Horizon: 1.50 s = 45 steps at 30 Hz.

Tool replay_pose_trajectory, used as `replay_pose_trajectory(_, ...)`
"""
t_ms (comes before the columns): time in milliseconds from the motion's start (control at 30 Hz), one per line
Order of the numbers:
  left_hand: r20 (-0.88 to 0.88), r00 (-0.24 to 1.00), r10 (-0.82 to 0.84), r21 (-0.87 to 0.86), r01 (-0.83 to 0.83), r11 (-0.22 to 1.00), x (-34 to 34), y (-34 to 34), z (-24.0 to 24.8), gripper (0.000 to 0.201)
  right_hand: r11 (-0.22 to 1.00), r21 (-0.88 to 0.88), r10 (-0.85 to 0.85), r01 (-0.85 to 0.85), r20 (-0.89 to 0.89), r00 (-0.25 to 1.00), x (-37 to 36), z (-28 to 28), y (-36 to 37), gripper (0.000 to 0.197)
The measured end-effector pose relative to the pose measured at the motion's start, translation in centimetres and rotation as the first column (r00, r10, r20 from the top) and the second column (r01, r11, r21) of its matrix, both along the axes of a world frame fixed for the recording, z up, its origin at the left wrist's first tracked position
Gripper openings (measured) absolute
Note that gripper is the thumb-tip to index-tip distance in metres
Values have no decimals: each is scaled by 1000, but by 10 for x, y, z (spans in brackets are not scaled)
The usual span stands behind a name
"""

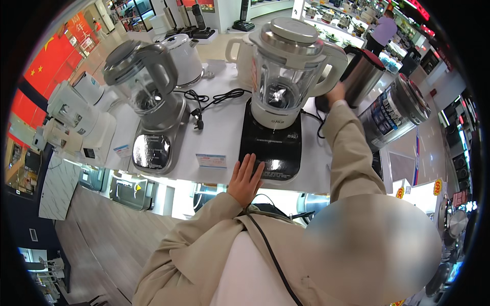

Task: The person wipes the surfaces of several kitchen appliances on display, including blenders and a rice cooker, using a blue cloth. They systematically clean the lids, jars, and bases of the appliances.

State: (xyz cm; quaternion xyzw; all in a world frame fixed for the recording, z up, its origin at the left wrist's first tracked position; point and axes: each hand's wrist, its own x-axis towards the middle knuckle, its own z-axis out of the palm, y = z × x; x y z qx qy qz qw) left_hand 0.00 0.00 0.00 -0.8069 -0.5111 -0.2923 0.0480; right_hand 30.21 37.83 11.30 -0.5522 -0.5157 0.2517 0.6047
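A blender with a clear jug (278, 66), a cream lid and a cream handle stands upright on its glossy black base (270, 148) in front of me. At the base's front left edge lies my left hand (245, 179), fingers stretched out and flat, holding nothing. My right arm reaches past the blender's right side. Beside the cream handle is my right hand (335, 94), close to a brushed steel jug (365, 76) with a dark red and black top; its fingers are mostly hidden, so I cannot see whether it grips anything.
A grey blender (148, 97) stands left on the white table (214, 137), with white appliances (76, 115) beyond it. Black power cords (217, 99) lie between the blenders, and a price card (211, 161) sits near the front edge. A labelled clear jar (393, 112) stands right. A person (383, 31) is far off.
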Motion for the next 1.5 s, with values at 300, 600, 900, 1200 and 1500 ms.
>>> replay_pose_trajectory(300,44,999,-30,2,30,1000,-12,-11,0,69,851,514,249,-102,-226,942,-49,172,-159,35)
replay_pose_trajectory(600,13,999,-50,-56,51,997,-12,-20,11,66,915,-76,205,-395,933,295,-179,243,-146,58)
replay_pose_trajectory(900,0,999,-48,-32,48,998,-11,-18,10,70,975,44,73,-218,863,501,-153,243,-70,61)
replay_pose_trajectory(1200,294,945,-142,84,122,989,-47,-47,61,60,862,-30,279,-506,861,424,-171,236,-124,68)
replay_pose_trajectory(1500,673,-330,-662,469,883,36,-13,-123,293,43,919,9,135,-393,931,338,-139,248,-8,74)
